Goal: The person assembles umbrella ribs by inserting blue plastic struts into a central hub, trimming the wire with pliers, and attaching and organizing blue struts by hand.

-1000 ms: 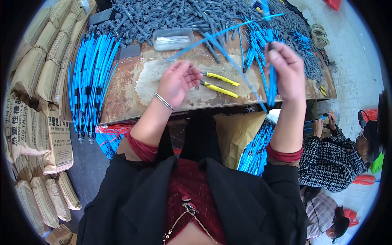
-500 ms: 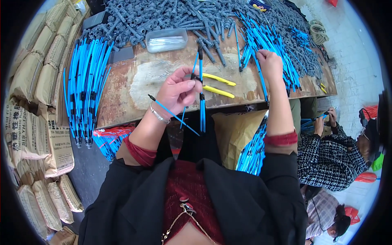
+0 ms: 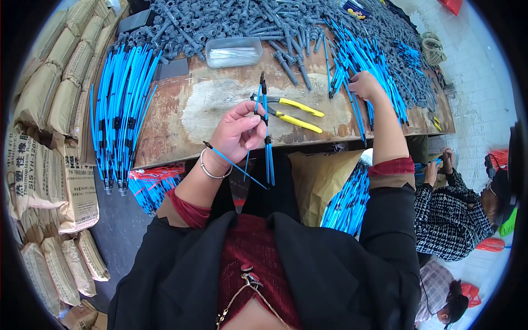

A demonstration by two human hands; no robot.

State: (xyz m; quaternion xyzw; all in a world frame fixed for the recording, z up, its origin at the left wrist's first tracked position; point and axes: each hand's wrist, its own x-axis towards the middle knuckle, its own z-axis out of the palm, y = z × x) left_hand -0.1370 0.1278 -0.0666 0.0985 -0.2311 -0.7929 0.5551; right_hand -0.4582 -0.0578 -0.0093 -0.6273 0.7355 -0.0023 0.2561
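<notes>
My left hand (image 3: 239, 131) is closed round a small bunch of thin blue rods (image 3: 269, 162) with black fittings, held upright above the table's front edge. One more blue rod slants across the palm and wrist. Just behind that hand, pliers with yellow handles (image 3: 300, 114) lie on the table, their jaws partly hidden by the rods. My right hand (image 3: 367, 87) reaches to the right-hand pile of blue rods (image 3: 379, 71). Its fingers are bent together at the upper end of a blue rod (image 3: 358, 118) that hangs past the edge; the fingertips are partly hidden.
Grey plastic fittings (image 3: 247, 22) heap along the back, near a clear box of thin white pins (image 3: 234, 53). Another blue rod bundle (image 3: 121, 99) leans over the left edge. Paper sacks (image 3: 47, 99) stack at left. A co-worker (image 3: 454, 214) sits at right, hands on blue rods.
The view has shifted slightly. My left hand, with its bunch of rods, has moved a little left of the pliers, so more of their jaws shows. My right hand stays at the rod pile.
</notes>
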